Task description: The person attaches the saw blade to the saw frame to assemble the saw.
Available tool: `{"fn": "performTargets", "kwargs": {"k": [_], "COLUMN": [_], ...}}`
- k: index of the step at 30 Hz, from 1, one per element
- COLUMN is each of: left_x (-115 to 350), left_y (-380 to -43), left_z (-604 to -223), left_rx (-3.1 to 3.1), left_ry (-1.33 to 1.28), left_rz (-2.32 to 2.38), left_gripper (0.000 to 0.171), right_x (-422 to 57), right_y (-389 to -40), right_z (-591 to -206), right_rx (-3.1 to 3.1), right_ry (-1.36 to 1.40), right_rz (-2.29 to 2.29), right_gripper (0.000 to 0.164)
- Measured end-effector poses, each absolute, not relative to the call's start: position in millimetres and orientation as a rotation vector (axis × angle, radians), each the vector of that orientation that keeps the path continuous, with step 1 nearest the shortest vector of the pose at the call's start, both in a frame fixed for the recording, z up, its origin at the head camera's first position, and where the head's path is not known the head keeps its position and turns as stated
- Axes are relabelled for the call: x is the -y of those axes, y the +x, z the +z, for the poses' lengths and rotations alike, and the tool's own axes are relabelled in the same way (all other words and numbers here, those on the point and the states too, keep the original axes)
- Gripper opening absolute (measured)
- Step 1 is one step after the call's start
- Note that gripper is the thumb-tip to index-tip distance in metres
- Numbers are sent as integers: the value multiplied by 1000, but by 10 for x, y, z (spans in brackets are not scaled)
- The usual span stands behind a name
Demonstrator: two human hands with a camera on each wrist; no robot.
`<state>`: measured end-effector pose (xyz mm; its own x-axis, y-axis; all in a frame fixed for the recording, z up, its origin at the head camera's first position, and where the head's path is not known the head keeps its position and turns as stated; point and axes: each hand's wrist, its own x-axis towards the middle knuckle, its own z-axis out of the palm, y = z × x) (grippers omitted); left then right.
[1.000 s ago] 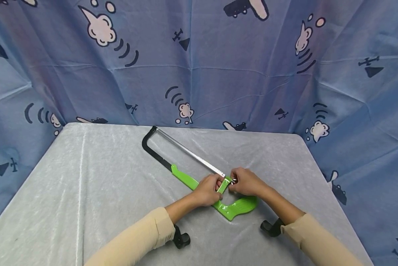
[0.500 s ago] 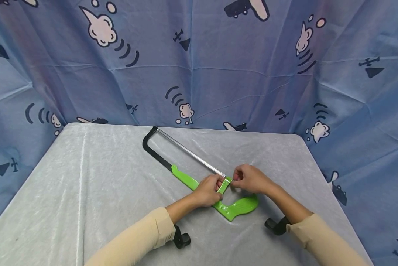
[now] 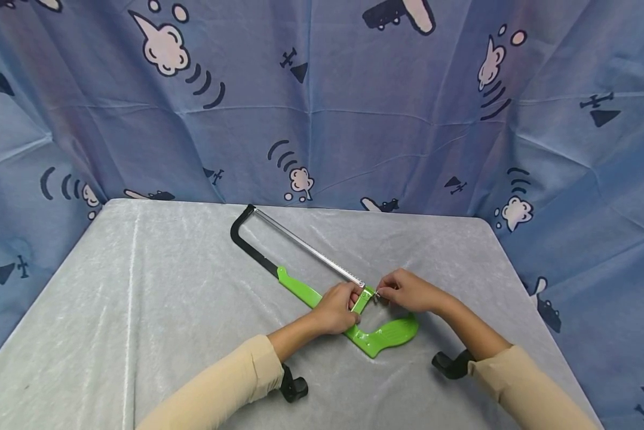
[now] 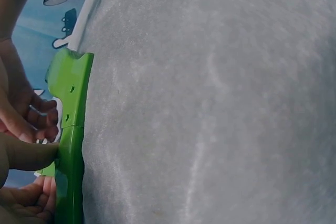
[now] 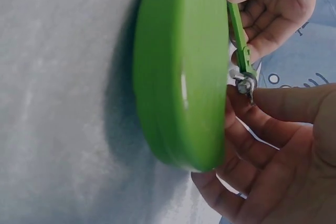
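A hacksaw [image 3: 299,286] with a green and black frame lies on the table, its silver blade [image 3: 308,248] on the far side. My left hand [image 3: 334,309] grips the green frame at the crosspiece near the handle [image 3: 394,332]. At the blade's near end, a metal wing nut [image 5: 244,84] sticks out from the crosspiece. My right hand [image 3: 408,291] pinches this wing nut between thumb and forefinger, its other fingers loosely bent behind the handle in the right wrist view. In the left wrist view the left thumb [image 4: 31,153] presses on the green frame [image 4: 71,129].
A grey cloth-covered table [image 3: 193,358] bears the saw. Behind it hangs a blue patterned curtain [image 3: 354,149]. Black wrist camera mounts [image 3: 294,385] hang below both forearms, near the tabletop.
My right hand drew back slightly to the right from the wing nut and its fingers shifted around it. My left hand and the hacksaw stayed in place.
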<state>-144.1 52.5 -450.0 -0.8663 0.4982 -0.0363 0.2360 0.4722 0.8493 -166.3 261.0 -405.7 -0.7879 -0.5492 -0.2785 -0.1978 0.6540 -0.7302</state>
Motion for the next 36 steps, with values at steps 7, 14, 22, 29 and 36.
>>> {"fn": "performTargets", "kwargs": {"k": [7,14,22,29,36], "left_x": [-530,-535,-536,-534,-534], "left_y": [-1444,-1441,-1441,-1441,-1442], "left_z": [-4503,-4505,-4502,-4515,-4517], "left_rx": [-2440,-2434,-2447,-2464,-2452], "left_ry": [626,618,617,663,660], "left_rz": [1345,1349,1340,1354,1360], "left_gripper": [40,40,40,40,39], "right_x": [-2630,-2637,-2615,-2588,-2586], "right_y": [-1672,-1661,-1631,-1608,-1598], "right_z": [-4102,-4126,-4117,-4095,-4098], "right_rx": [-2308,-2363,-2547,-2696,-2701], "right_ry": [-511,-510,-565,-608,-597], "right_rz": [-1048,-1042,-1002,-923,-902], "right_gripper": [24,20,8,10,8]}}
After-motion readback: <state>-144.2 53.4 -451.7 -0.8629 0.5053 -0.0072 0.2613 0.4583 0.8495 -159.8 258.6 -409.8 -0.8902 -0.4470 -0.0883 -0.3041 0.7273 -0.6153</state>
